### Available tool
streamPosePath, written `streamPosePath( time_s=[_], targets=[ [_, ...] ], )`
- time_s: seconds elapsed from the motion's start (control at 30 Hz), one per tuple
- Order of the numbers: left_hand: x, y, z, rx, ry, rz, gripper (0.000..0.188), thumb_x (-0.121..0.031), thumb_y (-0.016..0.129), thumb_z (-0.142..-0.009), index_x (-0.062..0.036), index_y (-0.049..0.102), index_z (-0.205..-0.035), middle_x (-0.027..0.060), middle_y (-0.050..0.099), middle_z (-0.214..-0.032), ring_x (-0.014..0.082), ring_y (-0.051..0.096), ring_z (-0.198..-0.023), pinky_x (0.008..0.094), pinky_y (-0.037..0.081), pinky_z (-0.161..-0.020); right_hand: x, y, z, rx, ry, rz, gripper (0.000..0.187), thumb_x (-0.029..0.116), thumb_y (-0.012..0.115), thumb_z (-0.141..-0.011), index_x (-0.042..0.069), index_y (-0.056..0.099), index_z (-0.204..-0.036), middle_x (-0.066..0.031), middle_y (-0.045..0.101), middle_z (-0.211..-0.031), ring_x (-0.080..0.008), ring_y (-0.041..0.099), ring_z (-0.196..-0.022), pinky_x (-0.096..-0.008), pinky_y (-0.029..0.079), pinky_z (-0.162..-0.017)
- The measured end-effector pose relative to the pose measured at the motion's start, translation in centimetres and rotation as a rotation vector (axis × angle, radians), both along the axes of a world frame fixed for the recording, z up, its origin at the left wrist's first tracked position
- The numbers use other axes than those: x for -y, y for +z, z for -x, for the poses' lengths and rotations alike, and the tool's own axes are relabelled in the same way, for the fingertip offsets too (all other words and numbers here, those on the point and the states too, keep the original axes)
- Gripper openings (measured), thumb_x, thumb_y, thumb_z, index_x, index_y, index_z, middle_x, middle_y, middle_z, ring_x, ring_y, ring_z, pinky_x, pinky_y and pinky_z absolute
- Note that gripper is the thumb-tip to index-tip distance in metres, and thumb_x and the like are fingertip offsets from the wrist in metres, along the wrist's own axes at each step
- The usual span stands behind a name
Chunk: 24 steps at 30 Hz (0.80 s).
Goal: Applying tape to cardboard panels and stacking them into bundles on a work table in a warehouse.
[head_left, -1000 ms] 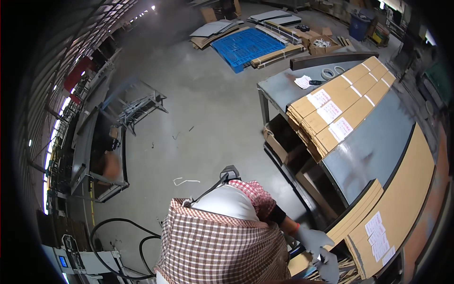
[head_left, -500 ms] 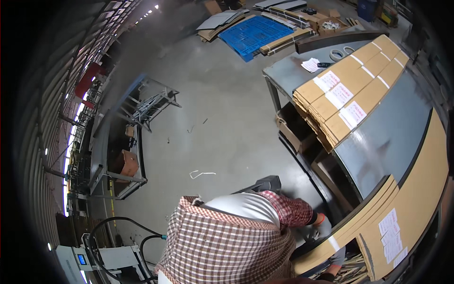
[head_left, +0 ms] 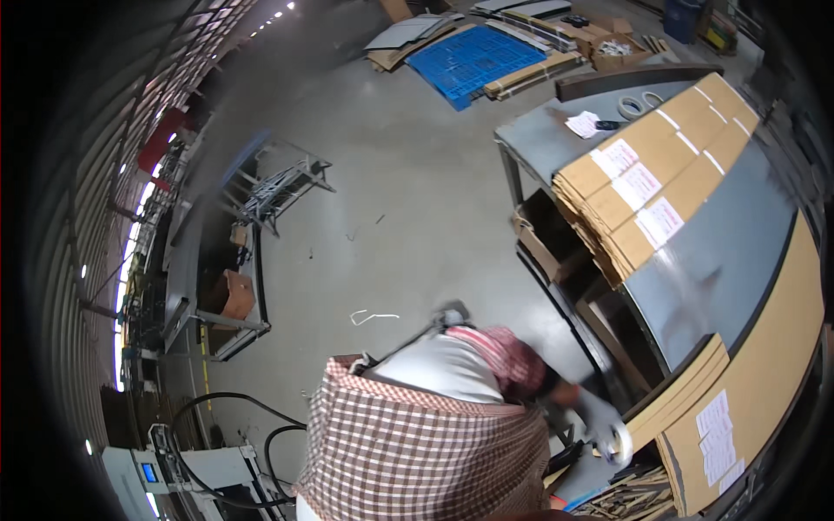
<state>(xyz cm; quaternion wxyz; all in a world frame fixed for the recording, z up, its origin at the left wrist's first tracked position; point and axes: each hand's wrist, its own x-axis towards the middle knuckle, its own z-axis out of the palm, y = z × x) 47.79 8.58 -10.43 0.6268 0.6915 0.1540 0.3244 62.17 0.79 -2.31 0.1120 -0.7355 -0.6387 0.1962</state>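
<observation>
My left hand [head_left: 599, 421], in a grey glove, reaches to the right past my red checked sleeve. Its fingers close on a white ring that looks like a tape roll [head_left: 624, 445]. The ring hovers at the left end of a stack of cardboard strips [head_left: 678, 395], and motion blurs the hand. I cannot make out my right hand; a brown checked apron [head_left: 417, 434] covers much of the lower middle. Just right of the hand lies a flat cardboard sheet [head_left: 747, 408] with printed papers [head_left: 717, 434] on it.
A grey metal table [head_left: 704, 252] carries a bundled cardboard stack [head_left: 651, 174] and tape rolls [head_left: 632, 107]. Farther off, a blue pallet [head_left: 473, 62] lies on the floor. A metal rack [head_left: 282, 191] stands left; a machine [head_left: 165, 473] with a black hose is lower left.
My left hand has moved slightly right and nearer, and the white ring now shows in it. My other gloved hand, seen below the strips before, has left sight. The view has shifted a little.
</observation>
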Motion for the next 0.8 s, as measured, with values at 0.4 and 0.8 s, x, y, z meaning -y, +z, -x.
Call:
streamPosePath(
  time_s=[0.4, 0.8],
  targets=[
    [1.3, 1.0, -7.9, -0.583, 0.244, -0.4, 0.037, -0.042, 0.067, -0.072, -0.007, 0.058, -0.077, 0.0157, 0.058, -0.058, 0.0367, 0.058, -0.053, 0.0436, 0.044, -0.047, -5.6, 3.5, -7.1, -0.43, 0.25, 0.433, 0.029, 0.005, 0.063, -0.071, 0.001, 0.048, -0.095, -0.0077, 0.043, -0.072, -0.0206, 0.042, -0.067, -0.0329, 0.04, -0.064],
    [0.6, 6.6, -9.1, -0.76, 0.022, -0.557, 0.03, -0.033, 0.061, -0.068, -0.0038, 0.069, -0.07, 0.0194, 0.064, -0.065, 0.0333, 0.063, -0.056, 0.0448, 0.048, -0.05, -9.8, -12.6, -22.1, 0.474, 0.527, 0.462, 0.03, 0.028, 0.045, -0.09, 0.005, 0.063, -0.098, -0.0226, 0.066, -0.096, -0.0416, 0.062, -0.084, -0.0529, 0.049, -0.072]
  ],
)
